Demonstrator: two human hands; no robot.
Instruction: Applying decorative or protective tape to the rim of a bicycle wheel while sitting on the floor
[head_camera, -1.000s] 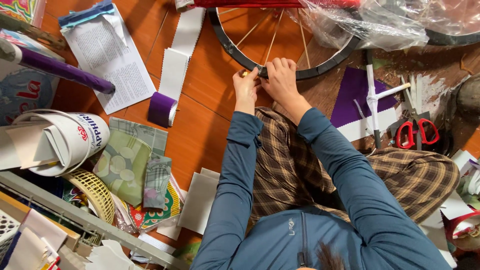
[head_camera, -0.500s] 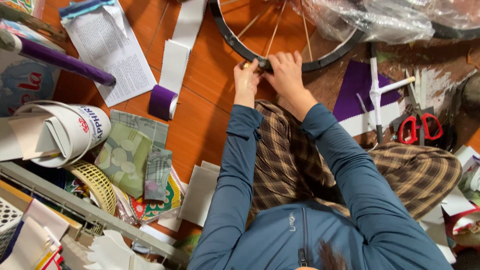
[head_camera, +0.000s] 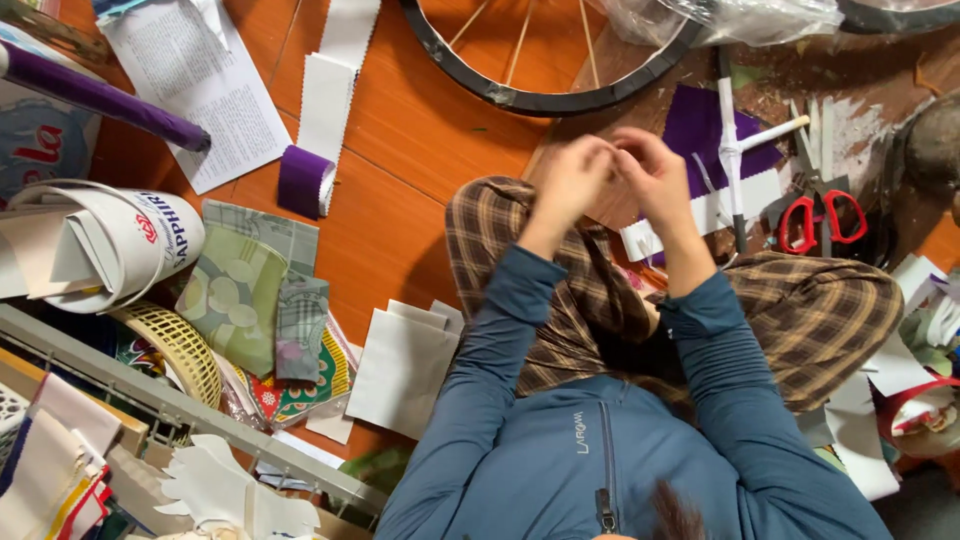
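Observation:
My left hand (head_camera: 572, 183) and my right hand (head_camera: 655, 178) are raised close together above my checked trouser knees, fingertips nearly touching. Both are blurred, and I cannot tell whether anything small is pinched between them. Just beyond them on the orange floor lies a black wheel rim (head_camera: 540, 100) with thin wooden spokes. A purple sheet (head_camera: 700, 125) with white paper under it lies right of my hands. A thin white rolled stick (head_camera: 728, 150) crosses it.
Red-handled scissors (head_camera: 815, 220) lie to the right. To the left are a purple-and-white strip roll (head_camera: 305, 180), a printed sheet (head_camera: 200, 80), a purple tube (head_camera: 100, 97), rolled white paper (head_camera: 110, 240), green cloth pieces (head_camera: 240, 300), a yellow basket (head_camera: 180, 350) and white paper pieces (head_camera: 400, 365). A metal rail (head_camera: 150, 400) runs across the lower left.
Both hands have come off the wheel rim and drawn back toward my knees, staying together. The view has shifted, so the rim now sits higher.

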